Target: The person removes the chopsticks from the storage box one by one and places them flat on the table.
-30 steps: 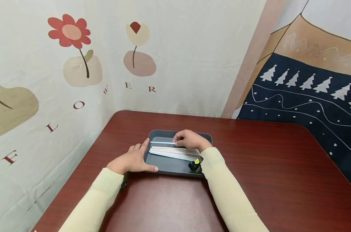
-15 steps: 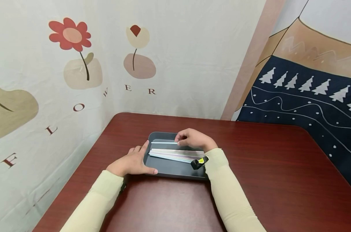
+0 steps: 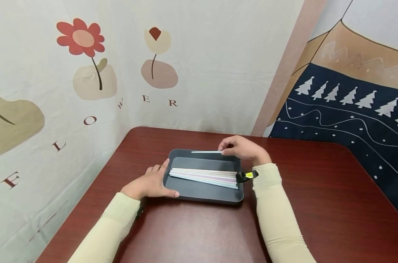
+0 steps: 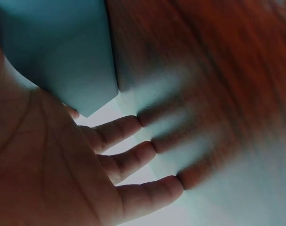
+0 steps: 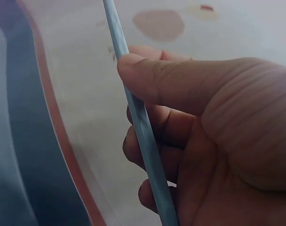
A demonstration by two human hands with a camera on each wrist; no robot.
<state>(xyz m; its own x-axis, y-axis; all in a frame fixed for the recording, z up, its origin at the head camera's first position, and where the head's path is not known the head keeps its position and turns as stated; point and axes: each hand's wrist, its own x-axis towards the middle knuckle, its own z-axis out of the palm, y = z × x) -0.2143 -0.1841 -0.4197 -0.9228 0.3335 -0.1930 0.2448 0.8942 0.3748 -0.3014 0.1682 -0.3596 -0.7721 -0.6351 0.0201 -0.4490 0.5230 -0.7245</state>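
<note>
Pinching one stick [image 5: 143, 129], my right hand [image 3: 243, 148] hangs near the tray [image 3: 199, 191]'s far edge. My left hand [image 3: 149, 183], fingers apart, touches its left end, beside more sticks [image 3: 203, 176].

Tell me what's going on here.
A person's right hand pinches one stick between thumb and fingers, clear of the other sticks, which lie side by side in the gray tray. The left hand, thumb and fingers spread, rests against the tray's left end. The tray sits on a red-brown table.
</note>
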